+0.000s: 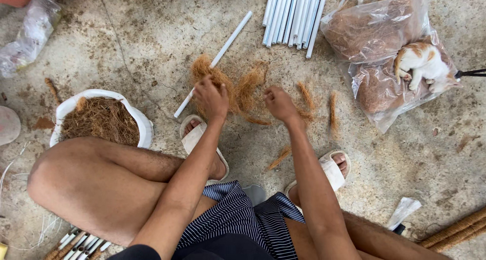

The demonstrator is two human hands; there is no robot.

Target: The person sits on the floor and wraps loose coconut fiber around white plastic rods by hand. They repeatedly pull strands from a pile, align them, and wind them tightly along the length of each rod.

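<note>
The coir fibre tuft (215, 80) lies on the concrete floor (152, 37), over a white pipe (223, 52). It appears light, soft and loose; best pinched mid-bundle. The left hand (211, 99) closes on it, arm extended downward. The right hand (280, 103) is fisted; contents cannot be determined.

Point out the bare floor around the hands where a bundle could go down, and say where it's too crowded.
Bare concrete lies right of the right foot, below the plastic bags where a kitten lies. Another bare patch sits top left, between the white bowl of fibre and the stack of white tubes. Around the left hand and right hand it is crowded with fibre tufts and a loose tube.
</note>
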